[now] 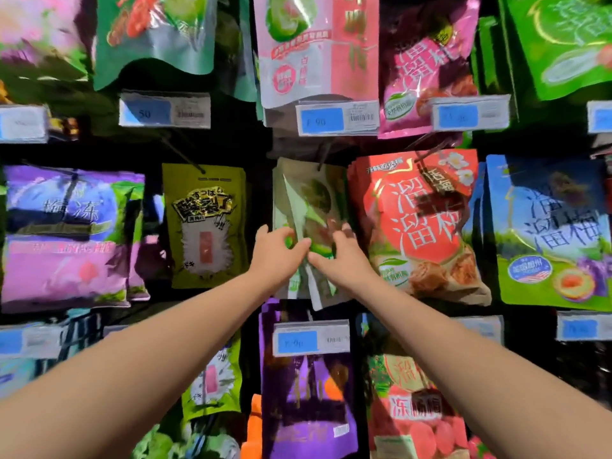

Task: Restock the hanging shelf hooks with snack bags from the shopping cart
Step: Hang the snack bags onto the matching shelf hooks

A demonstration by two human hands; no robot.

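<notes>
Hands | left hand (276, 251) & right hand (344, 256) both pinched on green snack bag (309, 207) | hook (326, 154) above hands | bag hole to be aligned w/ hook tip, slid back level.

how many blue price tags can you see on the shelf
9: five in the upper row, four in the lower; more may be hidden.
</notes>
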